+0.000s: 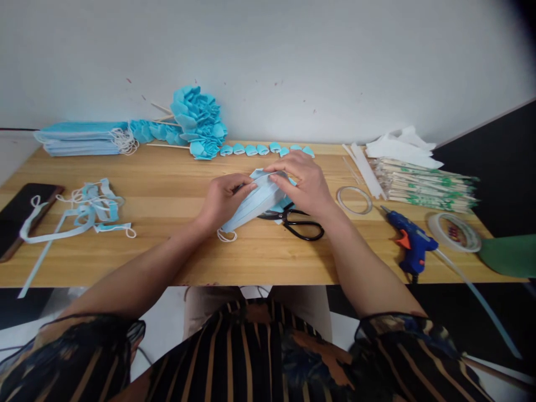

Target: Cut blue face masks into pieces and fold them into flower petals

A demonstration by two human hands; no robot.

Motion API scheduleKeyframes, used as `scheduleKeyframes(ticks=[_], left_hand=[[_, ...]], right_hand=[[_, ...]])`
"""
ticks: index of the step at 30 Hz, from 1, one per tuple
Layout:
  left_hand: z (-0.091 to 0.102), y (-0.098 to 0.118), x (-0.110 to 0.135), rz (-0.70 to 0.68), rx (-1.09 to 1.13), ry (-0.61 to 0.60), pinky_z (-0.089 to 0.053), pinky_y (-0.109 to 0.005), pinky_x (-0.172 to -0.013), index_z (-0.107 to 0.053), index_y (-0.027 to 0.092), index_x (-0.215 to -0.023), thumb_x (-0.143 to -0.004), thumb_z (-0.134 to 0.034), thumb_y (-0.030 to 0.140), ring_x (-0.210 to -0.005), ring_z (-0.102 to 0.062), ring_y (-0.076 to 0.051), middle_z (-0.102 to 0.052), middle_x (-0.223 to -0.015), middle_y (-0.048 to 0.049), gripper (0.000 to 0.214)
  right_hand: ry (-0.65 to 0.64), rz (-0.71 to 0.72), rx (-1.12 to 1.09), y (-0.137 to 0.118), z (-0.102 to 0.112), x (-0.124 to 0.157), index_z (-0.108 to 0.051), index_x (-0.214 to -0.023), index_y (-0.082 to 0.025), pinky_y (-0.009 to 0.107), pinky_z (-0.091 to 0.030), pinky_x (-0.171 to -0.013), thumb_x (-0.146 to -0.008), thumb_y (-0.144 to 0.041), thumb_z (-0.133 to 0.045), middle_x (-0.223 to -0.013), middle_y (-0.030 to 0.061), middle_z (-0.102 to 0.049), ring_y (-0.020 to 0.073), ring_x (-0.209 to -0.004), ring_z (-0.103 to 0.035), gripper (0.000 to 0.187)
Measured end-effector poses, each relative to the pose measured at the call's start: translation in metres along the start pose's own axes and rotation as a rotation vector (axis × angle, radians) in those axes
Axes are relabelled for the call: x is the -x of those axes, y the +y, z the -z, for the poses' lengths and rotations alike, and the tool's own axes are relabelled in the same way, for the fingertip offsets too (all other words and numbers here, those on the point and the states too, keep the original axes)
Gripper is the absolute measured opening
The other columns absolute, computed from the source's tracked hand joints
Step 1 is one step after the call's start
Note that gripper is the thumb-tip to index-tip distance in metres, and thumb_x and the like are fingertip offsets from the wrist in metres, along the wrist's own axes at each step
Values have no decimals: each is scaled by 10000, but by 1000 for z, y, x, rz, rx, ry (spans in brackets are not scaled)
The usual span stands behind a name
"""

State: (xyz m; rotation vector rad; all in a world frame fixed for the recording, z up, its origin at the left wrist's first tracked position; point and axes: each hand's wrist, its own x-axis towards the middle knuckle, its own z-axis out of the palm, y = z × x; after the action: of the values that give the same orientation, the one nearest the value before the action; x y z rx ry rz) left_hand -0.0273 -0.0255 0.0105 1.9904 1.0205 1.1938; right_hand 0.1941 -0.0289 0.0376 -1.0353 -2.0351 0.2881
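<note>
Held at a slant between both hands, over the light-brown wooden desk [259, 265] and just beside the black-handled scissors [286, 218]: a pale-blue, rectangular, pleated fabric face mask [256, 201]. In the left hand [226, 196], a narrow thumb-and-finger pinch on the upper long edge; in the right hand [305, 181], another close pinch, near the far end. Probably very light and soft, limp across the middle, somewhat firmer along the folded edges; barely slippery, unlikely to break but easily creased. Best taken by edges or corners, lightly, with fingertips clear of the thin white elastic ear loop [226, 237] at the near end, likely stretchy and prone to snagging.
</note>
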Motion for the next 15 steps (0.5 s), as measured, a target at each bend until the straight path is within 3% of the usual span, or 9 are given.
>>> scheduleKeyframes(ticks=[8, 15], left_hand=[[1, 1, 0, 9, -39, 27, -467, -258, -671, -726, 171, -795, -907, -624, 355, -675, -601, -137, -737, -767, -29, 238], [1, 0, 0, 1, -3, -16, -468, -262, -666, -719, 170, -781, -905, -617, 363, -675, -608, -141, -727, -756, -28, 251]], right_hand=[[10, -26, 3, 4, -6, 0, -772, -919, -234, 400, -474, -906, -990, -387, -632, -858, 37, -744, 220, -853, -650, 219], [3, -143, -108, -4, -6, 1, -726, -899, -210, 342, -489, -840, -956, -355, -617, -889, 31, -744, 200, -851, -649, 190]])
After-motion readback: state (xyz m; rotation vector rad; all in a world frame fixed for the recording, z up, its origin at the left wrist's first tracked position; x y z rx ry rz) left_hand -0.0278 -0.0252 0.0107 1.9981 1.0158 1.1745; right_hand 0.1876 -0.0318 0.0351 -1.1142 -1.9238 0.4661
